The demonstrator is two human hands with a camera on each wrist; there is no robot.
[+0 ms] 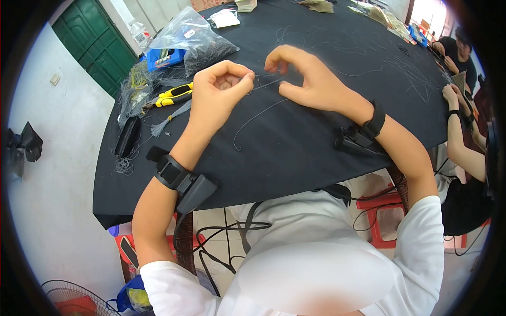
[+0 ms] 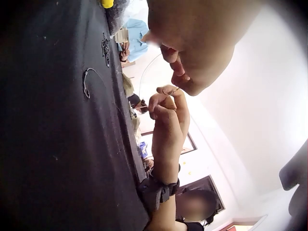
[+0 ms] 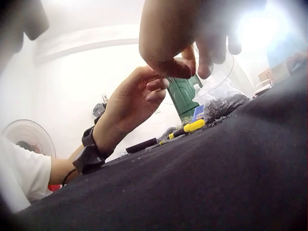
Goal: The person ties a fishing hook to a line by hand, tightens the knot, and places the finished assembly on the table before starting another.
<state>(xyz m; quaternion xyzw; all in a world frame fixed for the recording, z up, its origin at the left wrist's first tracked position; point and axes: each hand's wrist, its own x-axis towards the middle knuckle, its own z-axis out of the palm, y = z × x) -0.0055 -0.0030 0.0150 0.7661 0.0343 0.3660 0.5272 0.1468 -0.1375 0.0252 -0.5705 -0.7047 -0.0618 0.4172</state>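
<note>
My left hand pinches a thin dark line between thumb and forefinger, above the black cloth. Just to its right is my right hand, thumb and forefinger curved and apart, with the dark line reaching towards the gap between them. Whether the right fingertips touch it I cannot tell. In the left wrist view, a small curved wire shows between the two hands' fingertips. A loose strand arcs below the hands and ends in a small curl on the cloth.
Yellow-and-black pliers, a black case and a bundle of pale strands lie left. Behind them are a blue tray and a clear bag of dark material. Loose strands spread right; people sit at the far right.
</note>
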